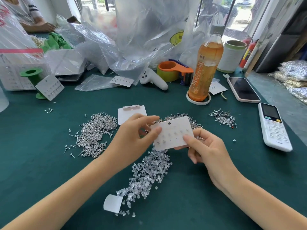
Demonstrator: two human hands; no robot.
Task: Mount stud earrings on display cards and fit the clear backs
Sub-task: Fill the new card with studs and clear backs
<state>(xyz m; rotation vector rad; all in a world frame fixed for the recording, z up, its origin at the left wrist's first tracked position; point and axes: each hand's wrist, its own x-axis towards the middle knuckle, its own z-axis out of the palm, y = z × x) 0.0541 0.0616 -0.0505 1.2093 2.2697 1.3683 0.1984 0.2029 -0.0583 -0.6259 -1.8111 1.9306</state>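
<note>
White display card (172, 132), pinched by the fingers of both the left hand (132, 138) and right hand (204, 146) above the clear backs (149, 171), carries several studs, with some holes apparently unfilled.

Display card (172, 132) above the clear backs (146, 173), stud heap (96, 130) left, remote (274, 127) right.

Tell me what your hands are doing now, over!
Both hands, left hand and right hand, pinch the display card. Several studs mounted; some holes empty. Clear backs piled below. Nothing in the way.
</note>
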